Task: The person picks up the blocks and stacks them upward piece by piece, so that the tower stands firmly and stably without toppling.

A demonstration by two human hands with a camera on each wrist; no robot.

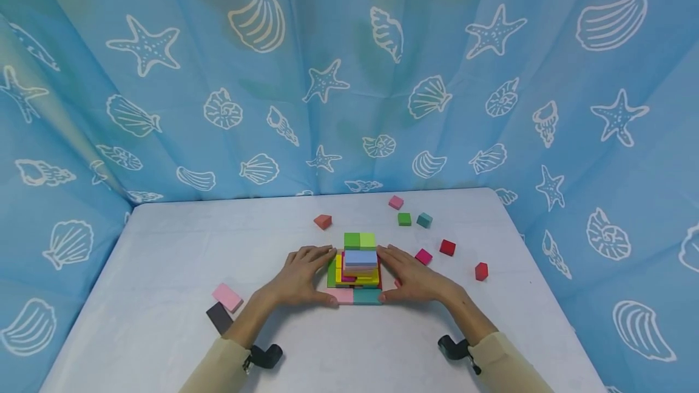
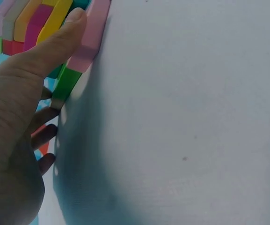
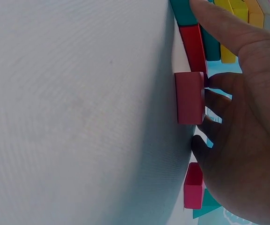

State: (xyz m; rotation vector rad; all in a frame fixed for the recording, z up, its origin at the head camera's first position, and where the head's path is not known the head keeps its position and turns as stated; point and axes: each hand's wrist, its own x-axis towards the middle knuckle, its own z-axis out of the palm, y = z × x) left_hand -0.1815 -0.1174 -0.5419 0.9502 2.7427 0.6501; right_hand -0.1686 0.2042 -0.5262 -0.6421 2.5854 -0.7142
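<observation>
A stepped stack of coloured wooden blocks [image 1: 360, 258] stands in the middle of the table, with a blue block on top and yellow layers below. Its bottom layer shows a pink block [image 2: 89, 40] and a teal block [image 1: 367, 296] at the front, and green and red ones at the sides. My left hand [image 1: 301, 278] rests along the left side, thumb at the pink block and fingers reaching to the rear. On the other side, my right hand [image 1: 417, 276] mirrors it, thumb at the teal block. Fingers of both hands are extended and spread.
A loose pink block [image 1: 227, 297] and a black block [image 1: 219, 318] lie at the left. Right of the stack are several loose blocks, including a red block [image 1: 448, 247] and a magenta block [image 1: 423, 256]. An orange block [image 1: 323, 221] lies behind. A blue curtain [image 1: 349, 77] hangs at the back.
</observation>
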